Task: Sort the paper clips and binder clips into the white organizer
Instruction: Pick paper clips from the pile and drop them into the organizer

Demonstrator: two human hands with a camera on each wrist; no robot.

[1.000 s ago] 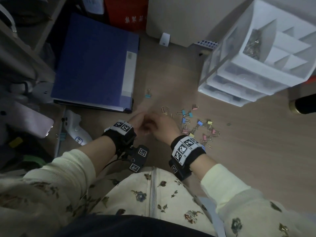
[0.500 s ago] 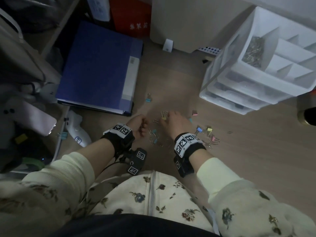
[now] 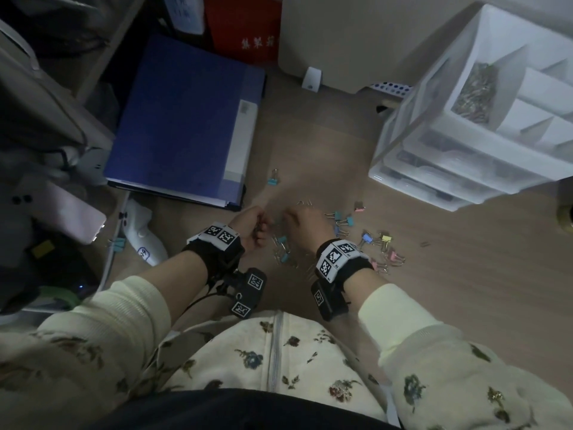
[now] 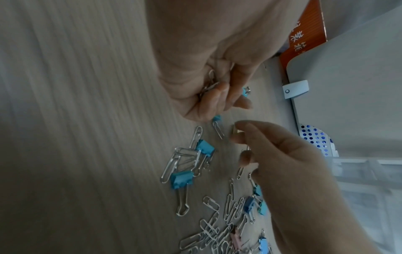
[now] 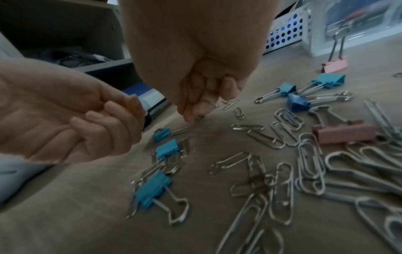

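Silver paper clips [image 5: 280, 190] and blue [image 5: 152, 189] and pink [image 5: 343, 132] binder clips lie scattered on the wooden table [image 3: 465, 290]. My left hand [image 3: 262, 228] hovers at the pile's left edge, its curled fingers holding a few paper clips [image 4: 208, 82] in the palm. Just to its right, my right hand [image 3: 293, 217] reaches down with bent fingers, and its fingertips [image 5: 193, 116] pinch at a paper clip on the table. The white organizer [image 3: 465, 156] stands at the far right, with a heap of paper clips [image 3: 474, 91] in one top compartment.
A blue folder [image 3: 186, 119] lies at the far left, with a white controller [image 3: 139, 231] in front of it. One blue binder clip [image 3: 273, 180] sits alone beyond the hands. A perforated white basket [image 3: 390, 88] stands behind the organizer.
My right hand left the left hand, reached into the pile, and now pinches near the left hand again. The left hand stayed curled in about the same place.
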